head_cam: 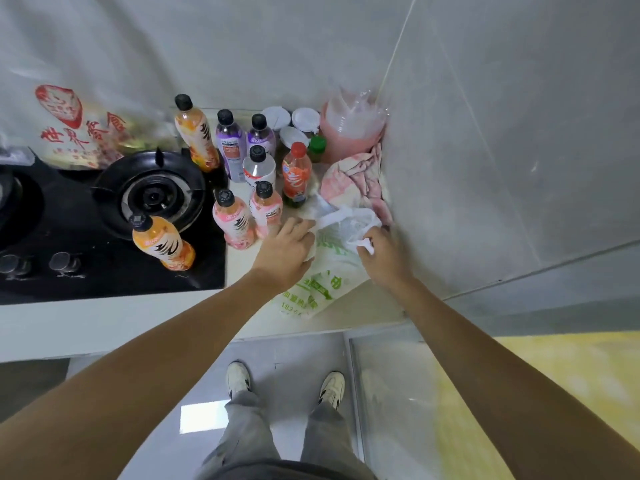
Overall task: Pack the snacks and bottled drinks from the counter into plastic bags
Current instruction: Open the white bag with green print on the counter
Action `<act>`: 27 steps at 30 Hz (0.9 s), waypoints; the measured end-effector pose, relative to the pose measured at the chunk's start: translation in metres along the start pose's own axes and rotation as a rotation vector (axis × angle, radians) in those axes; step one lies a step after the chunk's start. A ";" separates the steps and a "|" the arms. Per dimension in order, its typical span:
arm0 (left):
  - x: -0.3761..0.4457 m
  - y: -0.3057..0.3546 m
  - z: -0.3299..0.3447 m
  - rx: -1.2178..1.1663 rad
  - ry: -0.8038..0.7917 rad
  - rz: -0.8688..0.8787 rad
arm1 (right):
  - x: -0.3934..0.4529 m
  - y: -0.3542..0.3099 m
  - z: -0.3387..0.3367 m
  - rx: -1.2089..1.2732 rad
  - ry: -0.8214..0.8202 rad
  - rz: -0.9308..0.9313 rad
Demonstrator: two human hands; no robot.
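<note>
Both hands, left hand (289,249) and right hand (381,252), pinch the limp, slippery plastic bag (332,268) at centre frame; best held by its handles.

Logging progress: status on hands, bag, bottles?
Left hand and right hand both grip the white bag, pulling it open. Bottles all still on counter, none packed. Pink cloth lies behind the bag.

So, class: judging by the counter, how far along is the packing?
Nothing looks packed yet. In hand: the left hand and right hand grip the white plastic bag at its mouth. Left: every drink still stands out, including the two pink bottles, the red-capped bottle and an orange bottle on the stove.
</note>
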State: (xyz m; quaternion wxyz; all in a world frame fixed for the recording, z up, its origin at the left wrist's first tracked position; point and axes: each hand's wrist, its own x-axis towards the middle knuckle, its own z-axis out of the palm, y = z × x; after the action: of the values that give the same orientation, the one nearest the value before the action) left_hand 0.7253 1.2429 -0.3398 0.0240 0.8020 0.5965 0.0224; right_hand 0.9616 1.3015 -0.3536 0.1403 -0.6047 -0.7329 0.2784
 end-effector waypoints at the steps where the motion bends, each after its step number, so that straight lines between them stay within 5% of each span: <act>1: 0.002 -0.001 0.005 -0.015 -0.040 0.047 | 0.001 0.003 0.003 -0.017 -0.023 0.001; 6: 0.008 -0.004 0.027 -0.055 -0.184 0.108 | 0.007 0.012 0.013 -0.174 -0.080 -0.126; 15: 0.027 -0.001 0.044 0.156 -0.293 -0.092 | 0.020 0.029 0.016 -0.468 -0.134 -0.164; 21: 0.027 -0.007 0.049 0.300 -0.291 0.087 | 0.022 0.034 0.021 -0.605 -0.163 -0.140; 25: 0.023 -0.016 0.057 0.197 -0.299 0.352 | 0.022 0.024 0.022 -0.671 -0.055 -0.328; 27: 0.021 -0.020 0.058 0.132 -0.309 0.349 | 0.021 0.017 0.022 -0.612 -0.060 -0.460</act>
State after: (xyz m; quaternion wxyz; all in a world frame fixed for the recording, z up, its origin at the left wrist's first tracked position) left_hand 0.7157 1.2685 -0.3992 0.0582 0.8866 0.4383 -0.1358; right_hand 0.9587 1.3183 -0.3840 -0.0093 -0.4300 -0.9024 0.0255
